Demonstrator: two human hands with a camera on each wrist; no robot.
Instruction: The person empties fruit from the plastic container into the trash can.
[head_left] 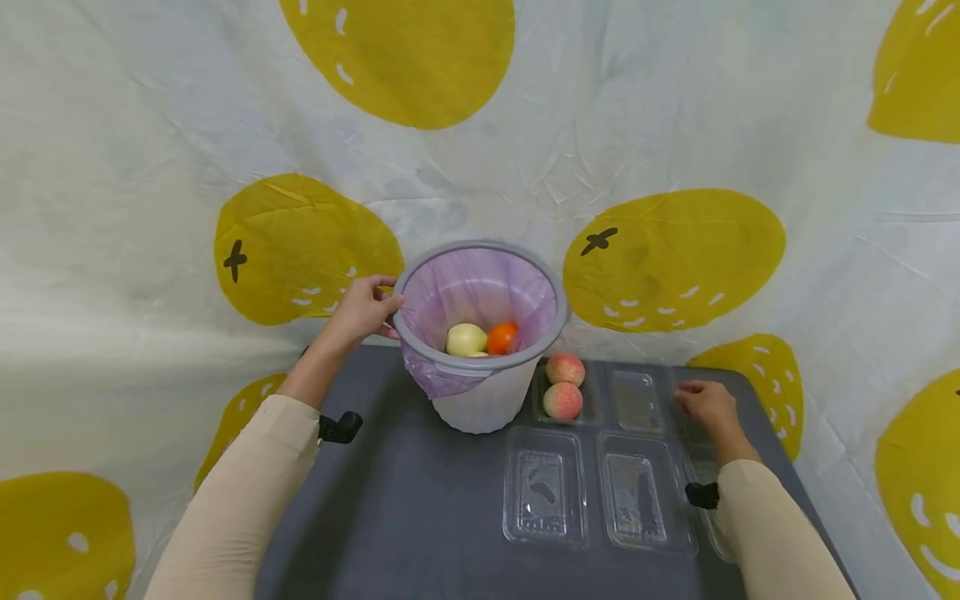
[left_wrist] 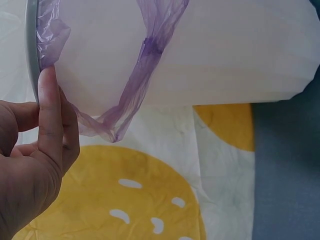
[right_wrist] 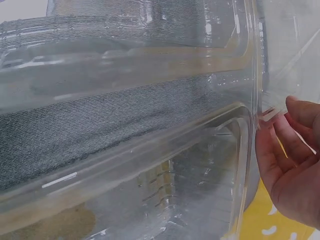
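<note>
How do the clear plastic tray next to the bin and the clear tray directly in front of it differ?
The clear plastic tray beside the grey-rimmed bin holds two pinkish peaches, while the clear plastic tray in front of it holds no fruit. The peach tray lies close against the bin; the front tray lies apart from it, nearer the person. Both are transparent, rectangular and rest flat on the dark grey table.

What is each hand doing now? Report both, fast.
Left hand: grips the bin's grey rim.
Right hand: fingertips on a clear tray's edge; grip unclear.
</note>
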